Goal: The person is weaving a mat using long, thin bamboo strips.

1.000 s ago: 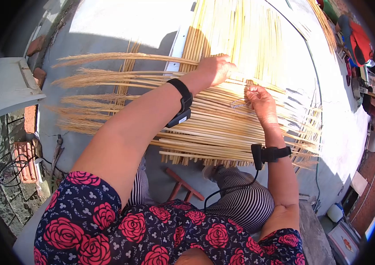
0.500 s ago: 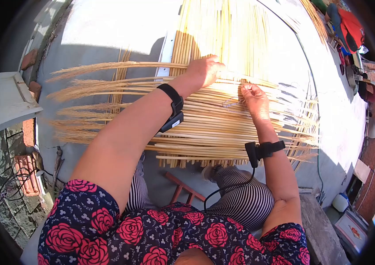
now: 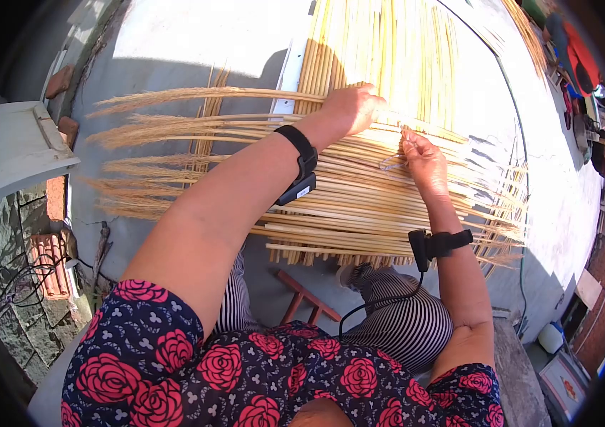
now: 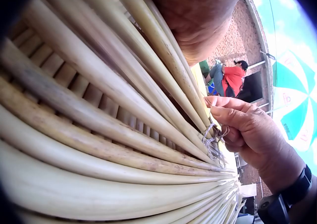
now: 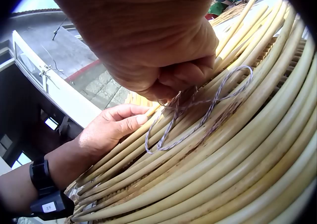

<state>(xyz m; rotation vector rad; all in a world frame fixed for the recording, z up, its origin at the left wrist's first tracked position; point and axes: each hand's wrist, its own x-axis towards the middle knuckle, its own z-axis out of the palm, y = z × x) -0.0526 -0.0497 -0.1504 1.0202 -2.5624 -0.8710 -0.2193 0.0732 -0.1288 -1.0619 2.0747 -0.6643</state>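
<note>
Long pale reed stalks (image 3: pixel 359 206) with feathery ends lie side by side across a lower layer of stalks running away from the person. My left hand (image 3: pixel 354 109) holds the farthest crosswise stalk; in the right wrist view its thumb (image 5: pixel 138 120) presses the near side. To the right, my right hand (image 3: pixel 427 167) pinches thin twine between thumb and fingertips, just at the same far stalk. Loose loops of the whitish-purple twine (image 5: pixel 200 122) lie over the stalks below that hand. The left wrist view shows knotted twine (image 4: pixel 213 140) around stalks beside the right fingertips.
Feathery plumes (image 3: pixel 128 132) spread out at the left. A perforated white strip (image 3: pixel 287 85) lies under the stalks. A reddish wooden stand (image 3: pixel 302 295) is between the person's legs. Another person in red (image 4: pixel 232 79) sits in the background near a green-and-white umbrella (image 4: pixel 297 100).
The head view swings left and back again. My left hand stays on the far stalk, while the right fingertips rise slightly with the twine, closer to that stalk.
</note>
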